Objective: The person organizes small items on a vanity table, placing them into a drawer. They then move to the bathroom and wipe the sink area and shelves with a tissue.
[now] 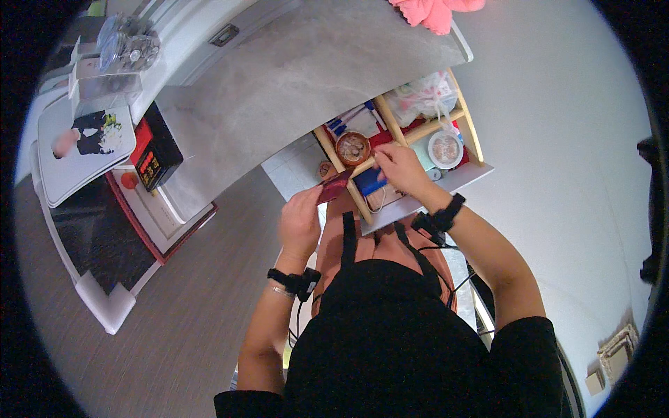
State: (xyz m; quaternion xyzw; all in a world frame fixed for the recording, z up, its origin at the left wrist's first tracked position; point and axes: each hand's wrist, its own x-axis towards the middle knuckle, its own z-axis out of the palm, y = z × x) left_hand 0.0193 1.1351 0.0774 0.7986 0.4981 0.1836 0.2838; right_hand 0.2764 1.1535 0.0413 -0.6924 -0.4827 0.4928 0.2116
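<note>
My left hand (300, 222) grips a flat, shiny dark red piece (333, 188), perhaps a cloth pouch or packet, beside the drawer's left side. Over the pulled-out drawer (454, 180), my right hand (402, 170) has its fingertips bent together near a wooden divider (392, 117); whether they pinch anything is unclear. Just beyond those fingers sits a round brown container (353, 148) with small items in it. Blue-capped pens (353, 117) lie behind it. A blue object (370, 181) is partly under my right hand. To the right stands a round white tub (445, 149).
The grey tabletop (261, 89) overhangs the drawer, whose rear right compartment holds a clear plastic bag (423, 99). A pink cloth (428, 13) lies at the table's far end. Leftward are a black and red box (159, 151), a photo panel (86, 146) and a clear jar (130, 49).
</note>
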